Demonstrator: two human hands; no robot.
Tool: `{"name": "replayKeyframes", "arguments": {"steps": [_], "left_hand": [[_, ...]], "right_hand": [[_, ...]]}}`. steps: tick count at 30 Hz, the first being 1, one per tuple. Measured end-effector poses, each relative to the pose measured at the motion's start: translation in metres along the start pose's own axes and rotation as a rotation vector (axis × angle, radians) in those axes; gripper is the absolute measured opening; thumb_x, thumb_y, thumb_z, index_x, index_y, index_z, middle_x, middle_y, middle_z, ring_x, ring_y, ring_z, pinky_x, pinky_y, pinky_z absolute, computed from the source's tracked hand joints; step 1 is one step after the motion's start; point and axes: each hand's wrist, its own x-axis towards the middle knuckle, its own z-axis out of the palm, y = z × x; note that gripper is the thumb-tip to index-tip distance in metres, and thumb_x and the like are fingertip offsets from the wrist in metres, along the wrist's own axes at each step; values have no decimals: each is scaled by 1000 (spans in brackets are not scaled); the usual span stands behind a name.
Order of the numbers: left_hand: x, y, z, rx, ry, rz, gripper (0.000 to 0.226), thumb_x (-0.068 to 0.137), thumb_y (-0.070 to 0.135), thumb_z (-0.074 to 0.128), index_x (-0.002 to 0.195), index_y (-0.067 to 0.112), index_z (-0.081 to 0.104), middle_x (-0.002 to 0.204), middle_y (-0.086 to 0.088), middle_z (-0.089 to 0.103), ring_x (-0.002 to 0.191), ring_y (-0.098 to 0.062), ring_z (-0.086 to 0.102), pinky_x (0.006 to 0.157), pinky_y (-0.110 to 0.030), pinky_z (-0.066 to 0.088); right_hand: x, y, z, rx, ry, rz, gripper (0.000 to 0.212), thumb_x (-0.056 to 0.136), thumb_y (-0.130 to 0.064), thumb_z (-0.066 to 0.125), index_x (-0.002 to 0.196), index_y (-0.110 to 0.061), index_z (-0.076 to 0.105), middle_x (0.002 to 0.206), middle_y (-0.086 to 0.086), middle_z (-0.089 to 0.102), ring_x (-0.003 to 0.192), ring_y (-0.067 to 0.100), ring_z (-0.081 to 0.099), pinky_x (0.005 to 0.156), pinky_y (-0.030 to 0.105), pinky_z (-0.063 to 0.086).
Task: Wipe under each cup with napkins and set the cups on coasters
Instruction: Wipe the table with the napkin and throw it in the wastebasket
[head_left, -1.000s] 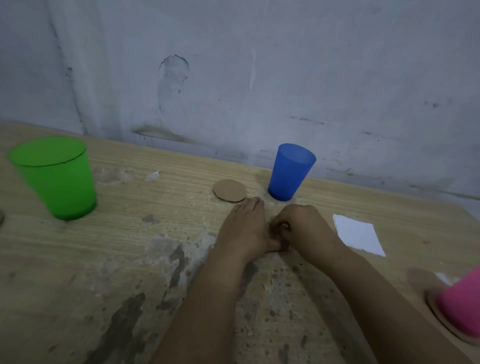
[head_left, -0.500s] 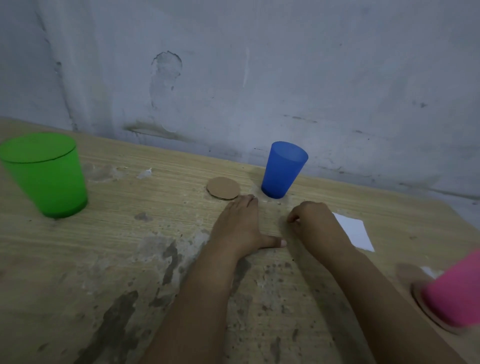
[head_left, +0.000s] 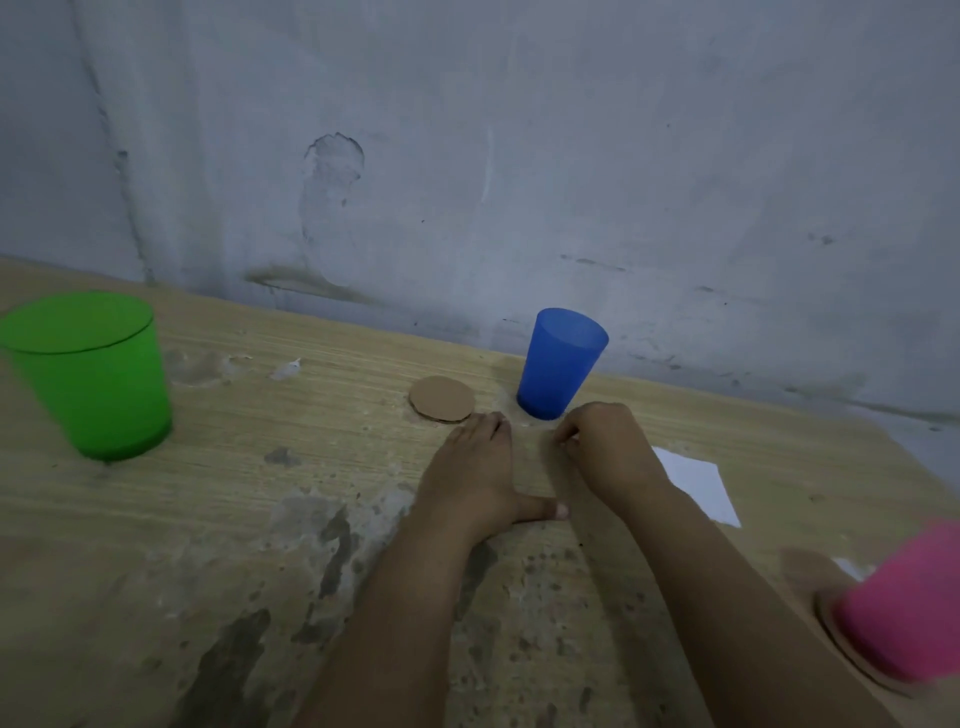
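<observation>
Hands sit low in the head view, side by side on the worn wooden table (head_left: 260, 467), just in front of the blue cup (head_left: 561, 364). The left hand (head_left: 478, 483) lies flat, palm down, fingers straight and together, thumb spread out to the right along the wood; its fingertips reach almost to the round cardboard coaster (head_left: 441, 399), which lies bare just left of the blue cup. The right hand (head_left: 605, 447) is curled, fingertips tucked down toward the table close to the cup's foot. Whether it pinches anything I cannot tell; no paper shows between the fingers from this angle. A white napkin (head_left: 701, 488) lies flat on the table behind the right wrist, partly hidden by it.

Far left, the green cup (head_left: 93, 374) stands directly on the wood with no coaster under it. At the right edge, blurred, the pink cup (head_left: 904, 608) seems already to stand on a brown coaster (head_left: 831, 623), with a scrap of white paper (head_left: 849, 569) beside it.

By this layout the blue cup is the one in hand: it stands on bare wood, its coaster waiting alongside. The next move probably calls for a napkin in one hand, the cup lifted with the other, the spot beneath wiped, then the cup set squarely on the coaster. The green cup remains after that.
</observation>
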Motion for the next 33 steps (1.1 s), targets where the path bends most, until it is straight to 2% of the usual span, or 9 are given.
{"name": "replayKeyframes", "arguments": {"steps": [4,8,10,16,22,26,29,31,33], "left_hand": [[1,-2,2,2,11,3,116,67,70,65,150,9,11,160,-2,10,147,-17,7,117,-31,10],[3,-2,3,15,-7,-3,118,67,70,65,151,9,9,160,-3,7,147,-17,5,118,-31,9],[4,-2,2,22,-6,0,115,68,67,66,150,8,10,160,-3,8,147,-18,6,118,-31,10],[2,-1,1,10,-1,1,111,69,65,67,150,10,14,159,-2,13,146,-16,11,117,-31,13],[0,1,-2,-18,0,-9,112,67,66,69,148,9,18,157,-1,19,143,-16,17,114,-30,19],[0,0,-4,-8,-26,-33,114,63,71,68,148,9,21,156,-2,21,142,-19,21,115,-33,23],[-4,5,-6,35,-49,-16,113,66,71,65,149,8,20,157,-5,19,144,-20,19,116,-34,21],[-10,9,-8,62,-82,-4,113,69,71,61,150,7,14,159,-6,13,146,-20,14,116,-34,18],[-18,13,-10,73,-134,6,114,70,71,61,151,9,11,160,-6,8,146,-20,12,116,-34,17]], "right_hand": [[-10,0,2,-93,-37,65,26,84,1,47,62,-12,50,69,3,49,62,17,47,56,24,37],[-12,-11,1,-58,-120,-44,17,83,-4,55,84,-6,72,89,7,66,79,21,59,72,29,50],[-10,-18,3,-33,-136,-96,21,83,-6,55,90,-8,74,94,9,69,85,23,63,80,32,53],[4,-17,17,-64,40,-77,27,84,3,48,97,-6,70,94,11,66,83,24,61,69,28,48],[-8,7,6,-83,23,78,24,85,2,47,95,-7,67,95,9,64,81,23,60,72,30,50],[-28,-7,0,-143,-69,22,17,82,2,51,85,-8,64,89,12,59,79,25,55,67,28,40],[-41,-14,-4,34,-92,-11,15,80,-1,59,89,-5,70,96,10,67,80,20,60,69,26,50],[-51,-13,-14,358,-103,50,14,81,1,62,88,-4,72,91,4,69,72,10,61,63,15,53],[-64,-10,-29,648,-46,100,11,80,2,64,84,-5,72,82,1,66,67,7,59,64,16,54]]}}
